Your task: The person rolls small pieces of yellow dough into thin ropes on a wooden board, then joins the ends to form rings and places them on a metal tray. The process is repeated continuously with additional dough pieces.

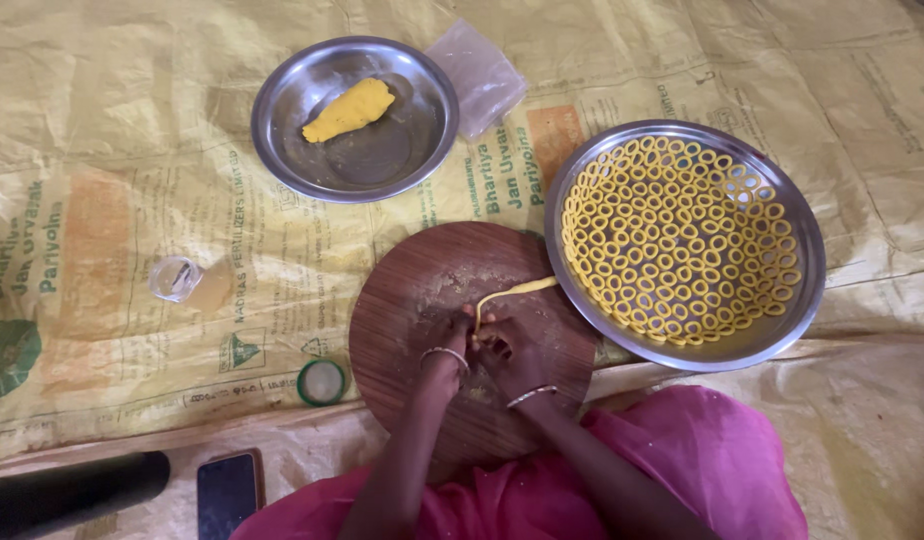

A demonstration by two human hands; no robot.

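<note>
Yellow woven sacking (862, 110), printed in green and orange, is lying spread over the floor and serving as the working surface in the head view. A round wooden board (412, 300) is sitting at the middle of it, close in front of the person, whose pink garment (702, 470) is filling the lower edge. To the right of the board, touching its rim, a wide steel plate (782, 215) is holding many small yellow dough rings (677, 240) laid side by side across most of its floor. Farther off to the upper left, a smaller steel plate (282, 110) is carrying a lump of yellow dough (349, 110), and a clear plastic bag (479, 72) is lying just beside that plate. A small clear cup (175, 277) is lying well to the left of the board, a green-rimmed lid (322, 382) is resting near the board's lower left edge, and a dark phone (228, 492) and a black cylinder (72, 492) are lying at the bottom left. Both forearms are reaching forward from the bottom, wrists close together over the board, each wearing a thin bangle. The left hand (452, 345) and the right hand (507, 345) are meeting fingertip to fingertip, fingers pinched together on the near end of a thin yellow dough strand (512, 292), which is running from the fingertips up and to the right across the board toward the wide plate.
</note>
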